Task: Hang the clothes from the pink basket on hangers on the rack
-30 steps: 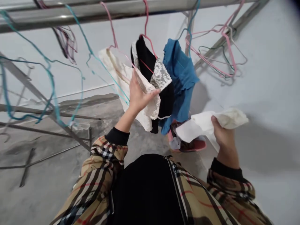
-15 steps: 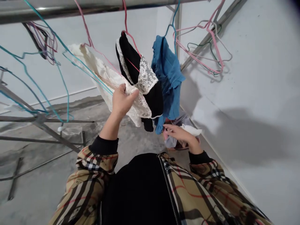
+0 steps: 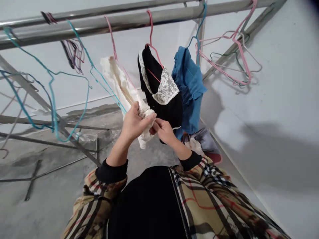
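Observation:
A white garment hangs on a pink hanger, its near end gathered between my hands. My left hand is closed on that end, thumb on top. My right hand meets it from the right, fingers closed at the garment's edge; the fingertips are partly hidden behind my left hand. Just beyond hangs a black top with white lace, on a red hanger. To its right, a blue garment hangs on a blue hanger.
A steel rail crosses above. Bare teal hangers hang at left, and pink and green hangers at right near the white wall. A container of cloth stands on the floor by the wall. Metal frame legs stand at left.
My right hand has moved up and left from beside the blue garment to the white garment's near end. The view has shifted, showing more of the rail.

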Motion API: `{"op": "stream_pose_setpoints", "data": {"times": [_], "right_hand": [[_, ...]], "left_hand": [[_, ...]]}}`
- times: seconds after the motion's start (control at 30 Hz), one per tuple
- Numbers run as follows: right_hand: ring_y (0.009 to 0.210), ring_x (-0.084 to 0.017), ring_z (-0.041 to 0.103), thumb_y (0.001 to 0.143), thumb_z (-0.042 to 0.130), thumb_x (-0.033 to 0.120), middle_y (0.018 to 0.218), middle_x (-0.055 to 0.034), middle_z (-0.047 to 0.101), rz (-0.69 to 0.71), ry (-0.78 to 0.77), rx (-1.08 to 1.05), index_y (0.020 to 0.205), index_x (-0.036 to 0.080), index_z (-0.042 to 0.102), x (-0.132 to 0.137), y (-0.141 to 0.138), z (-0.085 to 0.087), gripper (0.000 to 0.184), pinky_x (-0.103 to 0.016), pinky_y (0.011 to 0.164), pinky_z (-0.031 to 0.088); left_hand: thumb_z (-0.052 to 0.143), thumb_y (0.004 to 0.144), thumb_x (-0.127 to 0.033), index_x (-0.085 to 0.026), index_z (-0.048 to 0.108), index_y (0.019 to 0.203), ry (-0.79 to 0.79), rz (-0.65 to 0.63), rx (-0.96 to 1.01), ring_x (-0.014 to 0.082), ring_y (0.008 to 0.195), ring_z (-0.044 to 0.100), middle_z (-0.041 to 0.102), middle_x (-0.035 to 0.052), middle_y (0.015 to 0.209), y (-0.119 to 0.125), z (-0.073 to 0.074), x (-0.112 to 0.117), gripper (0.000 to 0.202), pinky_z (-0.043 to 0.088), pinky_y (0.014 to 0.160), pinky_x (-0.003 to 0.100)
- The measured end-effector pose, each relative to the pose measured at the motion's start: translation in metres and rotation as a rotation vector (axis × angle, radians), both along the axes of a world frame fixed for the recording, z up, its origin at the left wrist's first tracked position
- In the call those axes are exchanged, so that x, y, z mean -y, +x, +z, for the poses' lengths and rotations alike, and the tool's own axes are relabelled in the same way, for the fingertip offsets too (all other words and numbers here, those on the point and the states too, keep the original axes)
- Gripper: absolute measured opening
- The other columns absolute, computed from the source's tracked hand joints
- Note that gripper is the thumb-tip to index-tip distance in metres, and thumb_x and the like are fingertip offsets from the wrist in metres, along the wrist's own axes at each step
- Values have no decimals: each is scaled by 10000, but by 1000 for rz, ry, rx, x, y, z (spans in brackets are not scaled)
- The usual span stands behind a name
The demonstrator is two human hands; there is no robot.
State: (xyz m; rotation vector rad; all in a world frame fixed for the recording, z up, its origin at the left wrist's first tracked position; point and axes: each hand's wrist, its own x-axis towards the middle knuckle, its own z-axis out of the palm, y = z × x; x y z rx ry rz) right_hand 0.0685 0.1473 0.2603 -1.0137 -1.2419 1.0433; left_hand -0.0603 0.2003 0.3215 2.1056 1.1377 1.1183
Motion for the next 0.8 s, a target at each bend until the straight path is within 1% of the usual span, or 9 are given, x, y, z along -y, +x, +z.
{"op": "stream_pose_setpoints", "data": {"times": [0.1,0.2,0.3,0.37,0.5,0.57,0.63,0.7,0.8], "right_hand": [[504,-98,539,764,520,746,561,19,556,13,8,-77,709,181,544,0,-13,-2,569,-231,506,458],[496,-93,545,748,546,743,563,16,566,51,-31,-170,713,174,543,2,-18,-6,570,-225,502,464],[545,-117,596,778,502,746,620,-7,603,94,-93,-312,792,163,566,5,-18,-6,587,-233,507,488],[600,-131,625,786,495,743,683,-15,622,134,-102,-400,867,166,577,7,-16,-2,589,-238,520,504],[706,-137,632,802,604,620,781,1,624,175,-131,-409,953,200,586,9,-14,13,448,-255,602,547],[805,-154,641,802,640,559,864,-4,644,147,-167,-386,1009,213,592,6,-17,18,406,-272,672,567],[923,-169,639,807,652,514,967,-15,661,107,-167,-389,1060,220,602,0,-21,21,391,-292,781,568],[956,-173,634,828,638,472,984,-22,667,55,-155,-430,1037,214,623,-7,-25,21,332,-308,853,552],[857,-164,634,850,618,405,878,-18,659,-25,-144,-512,890,200,635,-14,-28,17,210,-315,833,546]], "left_hand": [[698,721,-401,-186,530,926,-7,1,-92,154,659,578,564,-11,713,-8,5,10,341,457,581,254],[657,748,-412,-189,539,864,36,117,-263,163,645,565,534,-14,658,-10,9,19,278,417,577,256],[621,787,-381,-192,551,841,122,220,-403,192,702,587,562,12,691,-8,4,25,209,399,609,272],[601,803,-329,-193,561,845,201,237,-453,203,748,597,611,42,786,-6,-4,27,147,398,630,284],[537,850,-257,-210,595,875,341,172,-469,198,822,606,645,67,1035,-7,-21,26,79,413,651,290],[522,869,-258,-221,613,896,390,139,-450,196,849,608,640,64,1083,-9,-26,26,102,437,675,297],[547,852,-256,-226,629,912,439,97,-429,213,906,611,637,73,1100,-10,-28,25,106,470,745,327],[575,824,-243,-230,643,947,466,33,-407,247,1038,593,615,92,1182,-11,-29,24,141,481,859,380],[579,824,-255,-230,649,1017,438,-75,-331,268,1180,545,542,101,1324,-12,-28,25,207,479,953,425]]}}
